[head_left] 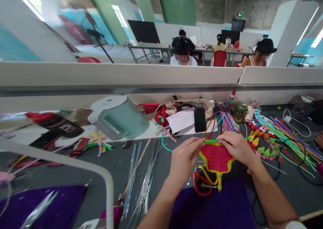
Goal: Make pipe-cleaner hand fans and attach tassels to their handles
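Observation:
Between my two hands is a flat pipe-cleaner piece [217,158], pink in the middle with a yellow border and a yellow stem pointing down. A green pipe cleaner [211,141] runs along its top edge. My left hand [187,156] pinches the green strip at the upper left corner. On the upper right, my right hand [236,147] has its fingers closed on the same strip, partly covering it. Scissors with red handles [202,192] lie just below the piece, at the edge of a dark purple sheet [214,208].
Bundled pipe cleaners [228,119] and a glass jar [239,111] stand behind my right hand. Farther back are a black phone [200,120] and a pale green bin [123,118]. Silvery wires [148,175] lie left; a white bar [107,175] arches there. A low partition [121,74] borders the table.

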Available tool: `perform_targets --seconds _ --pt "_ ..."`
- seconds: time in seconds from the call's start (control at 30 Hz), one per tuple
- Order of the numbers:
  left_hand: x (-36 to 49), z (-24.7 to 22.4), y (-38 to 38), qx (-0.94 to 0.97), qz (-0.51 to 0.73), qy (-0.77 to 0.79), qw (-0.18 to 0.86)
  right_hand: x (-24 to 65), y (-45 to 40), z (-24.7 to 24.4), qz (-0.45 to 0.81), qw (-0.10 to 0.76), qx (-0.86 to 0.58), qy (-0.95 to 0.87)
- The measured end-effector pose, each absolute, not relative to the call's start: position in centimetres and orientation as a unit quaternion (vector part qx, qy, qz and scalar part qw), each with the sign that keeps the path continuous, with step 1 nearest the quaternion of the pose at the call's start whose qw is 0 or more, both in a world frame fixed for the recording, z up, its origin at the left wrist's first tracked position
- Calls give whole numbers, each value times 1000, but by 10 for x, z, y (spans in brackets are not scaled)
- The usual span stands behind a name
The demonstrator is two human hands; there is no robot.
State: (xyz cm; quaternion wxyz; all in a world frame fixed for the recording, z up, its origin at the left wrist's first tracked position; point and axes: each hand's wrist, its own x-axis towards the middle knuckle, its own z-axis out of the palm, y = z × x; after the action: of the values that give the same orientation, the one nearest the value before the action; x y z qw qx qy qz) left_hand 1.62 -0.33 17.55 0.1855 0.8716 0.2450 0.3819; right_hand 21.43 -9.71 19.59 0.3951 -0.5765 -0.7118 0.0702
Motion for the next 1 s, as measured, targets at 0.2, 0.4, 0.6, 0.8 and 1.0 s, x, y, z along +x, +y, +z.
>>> perform_targets --seconds 0.2,0.4,0.6,0.8,1.0 --pt "16 176 1 802 368 259 392 228 -116 190 53 390 -603 -693" --pt "14 175 1 735 358 271 508 239 -134 189 64 435 -619 -650" --pt "15 171 2 720 373 258 526 237 -135 186 52 455 -617 -640" --pt "14 182 8 781 335 184 495 238 -127 195 16 398 -568 -720" --pt "10 193 11 856 280 129 415 239 -119 190 -10 355 -532 -769"
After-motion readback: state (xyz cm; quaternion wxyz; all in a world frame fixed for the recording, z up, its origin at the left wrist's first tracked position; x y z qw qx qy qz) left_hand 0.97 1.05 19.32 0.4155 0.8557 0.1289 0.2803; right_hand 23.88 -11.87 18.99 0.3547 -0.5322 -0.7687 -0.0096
